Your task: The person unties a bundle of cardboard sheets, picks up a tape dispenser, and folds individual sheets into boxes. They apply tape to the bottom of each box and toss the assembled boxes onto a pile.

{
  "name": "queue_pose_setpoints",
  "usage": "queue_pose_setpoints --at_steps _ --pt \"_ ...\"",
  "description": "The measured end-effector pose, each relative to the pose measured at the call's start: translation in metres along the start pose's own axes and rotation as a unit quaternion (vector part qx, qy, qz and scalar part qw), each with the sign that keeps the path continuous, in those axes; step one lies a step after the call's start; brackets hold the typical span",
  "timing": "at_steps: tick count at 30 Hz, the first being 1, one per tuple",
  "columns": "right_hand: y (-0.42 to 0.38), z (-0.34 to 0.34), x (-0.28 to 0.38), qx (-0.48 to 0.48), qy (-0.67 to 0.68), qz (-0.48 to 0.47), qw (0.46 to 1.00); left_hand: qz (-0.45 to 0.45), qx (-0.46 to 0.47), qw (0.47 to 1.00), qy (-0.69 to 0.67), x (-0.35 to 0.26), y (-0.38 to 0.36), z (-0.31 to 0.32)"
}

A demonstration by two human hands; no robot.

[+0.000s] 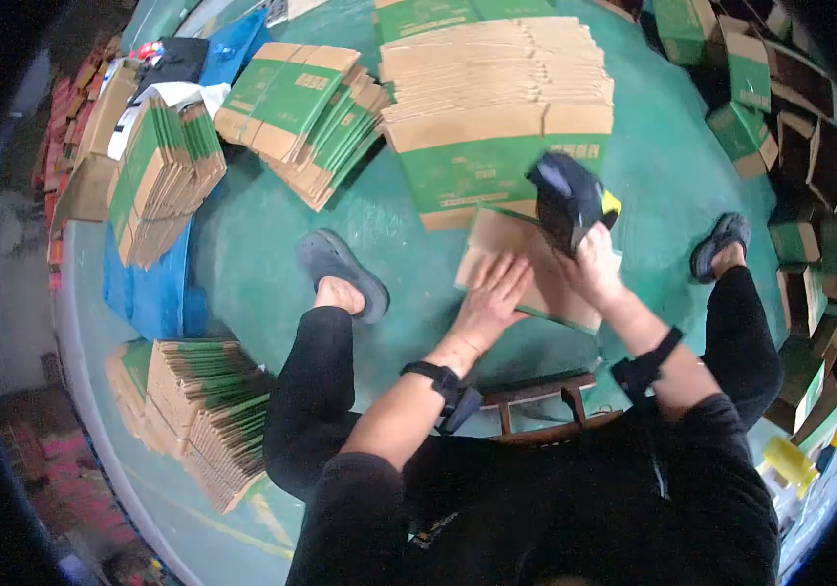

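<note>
A cardboard box (560, 291) with brown flaps lies on the floor between my legs. My left hand (493, 298) rests on its brown face, fingers stretched out and pressed flat. My right hand (594, 266) is wrapped round a black hand tool with a yellow part (567, 195), held over the right side of the box; motion blur hides its exact kind. Just beyond the box stands a large stack of flattened green-and-brown cartons (496, 137), its front overlapped by the tool in this view.
Bundles of folded cartons lie at the upper left (286, 103), farther left (166, 181) and lower left (208, 415). Assembled open boxes (799, 293) line the right side. A wooden stool (540, 405) is under me. My shoes flank the work on the green floor (418, 264).
</note>
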State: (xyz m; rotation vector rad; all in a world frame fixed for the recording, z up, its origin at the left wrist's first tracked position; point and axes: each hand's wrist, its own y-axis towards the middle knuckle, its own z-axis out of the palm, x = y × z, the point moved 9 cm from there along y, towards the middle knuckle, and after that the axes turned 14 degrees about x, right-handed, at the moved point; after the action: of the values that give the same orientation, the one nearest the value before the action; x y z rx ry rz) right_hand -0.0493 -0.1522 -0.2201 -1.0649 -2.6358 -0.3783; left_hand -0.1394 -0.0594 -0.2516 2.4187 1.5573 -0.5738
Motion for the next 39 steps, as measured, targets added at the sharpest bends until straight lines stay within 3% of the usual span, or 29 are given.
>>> queue_pose_setpoints --at_steps 3,4,5,7,9,12,14,17,18,19,21,22,23,24,25,26,27,28,29,30,31,33,35,37,38,39 --pt "0.036 -0.053 0.031 0.112 0.003 -0.111 0.988 0.006 -0.044 0.999 -0.017 -0.005 -0.005 0.000" --pt "0.055 -0.069 0.045 0.174 0.032 -0.099 0.979 0.016 -0.064 0.998 0.003 -0.005 -0.007 0.006" --pt "0.076 -0.087 0.058 0.157 0.147 -0.076 0.974 0.027 -0.083 0.996 0.022 -0.006 -0.010 0.008" --pt "0.108 -0.088 0.084 0.284 0.278 0.066 0.915 0.023 -0.078 0.997 0.011 -0.006 -0.008 0.001" --pt "0.143 -0.060 0.097 0.224 0.242 -0.055 0.943 0.017 -0.081 0.996 -0.040 -0.002 -0.005 -0.002" --pt "0.176 0.009 0.121 0.346 0.211 -0.001 0.914 0.010 -0.057 0.997 -0.042 -0.001 -0.004 -0.004" --pt "0.196 0.058 0.143 0.364 0.139 -0.036 0.920 -0.005 -0.013 0.999 -0.031 0.002 -0.004 -0.001" --pt "0.203 0.129 0.148 0.416 0.061 0.053 0.906 0.001 -0.065 0.970 -0.234 0.016 -0.008 0.005" --pt "0.198 0.146 0.150 0.459 0.009 0.051 0.887 -0.031 -0.135 0.937 -0.319 0.022 -0.012 -0.020" --pt "0.190 0.156 0.147 0.500 -0.043 0.047 0.864 -0.042 -0.112 0.958 -0.260 0.020 -0.009 -0.007" --pt "0.188 0.098 0.152 0.513 -0.031 0.062 0.856 0.029 -0.079 0.974 -0.212 0.012 -0.004 0.001" --pt "0.185 0.074 0.152 0.523 -0.017 0.067 0.850 -0.041 0.129 0.989 -0.060 0.010 0.001 0.029" --pt "0.173 0.063 0.139 0.524 0.044 0.039 0.850 0.007 -0.054 0.996 -0.072 0.007 -0.005 0.001" --pt "0.155 0.043 0.117 0.519 0.102 0.007 0.849 0.010 -0.084 0.993 -0.088 0.007 -0.006 -0.005" --pt "0.124 0.005 0.103 0.462 0.261 -0.016 0.848 0.010 -0.113 0.988 -0.102 0.007 -0.008 -0.010" --pt "0.090 -0.026 0.080 0.384 0.287 -0.038 0.877 0.023 -0.136 0.985 -0.100 0.009 -0.009 -0.002" --pt "0.048 -0.050 0.059 0.414 0.287 0.044 0.863 0.019 -0.092 0.989 -0.118 0.013 -0.008 0.021" --pt "0.006 -0.062 0.020 0.366 0.313 0.073 0.874 0.026 -0.119 0.989 -0.078 0.007 -0.010 0.004" --pt "-0.038 -0.064 -0.017 0.413 0.283 0.165 0.850 0.032 -0.142 0.989 -0.038 -0.001 -0.012 -0.015" --pt "-0.064 -0.074 -0.037 0.392 0.274 0.131 0.868 0.037 -0.141 0.988 -0.047 -0.004 -0.012 -0.018" --pt "-0.087 -0.072 -0.055 0.393 0.306 0.170 0.850 0.042 -0.135 0.989 -0.035 -0.007 -0.014 -0.016" --pt "-0.081 -0.080 -0.051 0.357 0.264 0.080 0.892 0.004 -0.101 0.995 0.001 -0.009 -0.021 -0.007" --pt "-0.080 -0.079 -0.052 0.353 0.287 0.081 0.887 -0.155 -0.054 0.986 0.004 0.009 -0.005 -0.028" --pt "-0.099 -0.073 -0.055 0.356 0.311 0.068 0.878 -0.243 -0.238 0.931 0.131 0.019 0.031 -0.076" --pt "-0.116 -0.073 -0.069 0.363 0.334 0.082 0.866 -0.234 -0.226 0.936 0.137 0.020 0.037 -0.071" --pt "-0.134 -0.079 -0.089 0.366 0.350 0.095 0.857 -0.363 -0.121 0.924 0.016 0.058 0.041 -0.046"
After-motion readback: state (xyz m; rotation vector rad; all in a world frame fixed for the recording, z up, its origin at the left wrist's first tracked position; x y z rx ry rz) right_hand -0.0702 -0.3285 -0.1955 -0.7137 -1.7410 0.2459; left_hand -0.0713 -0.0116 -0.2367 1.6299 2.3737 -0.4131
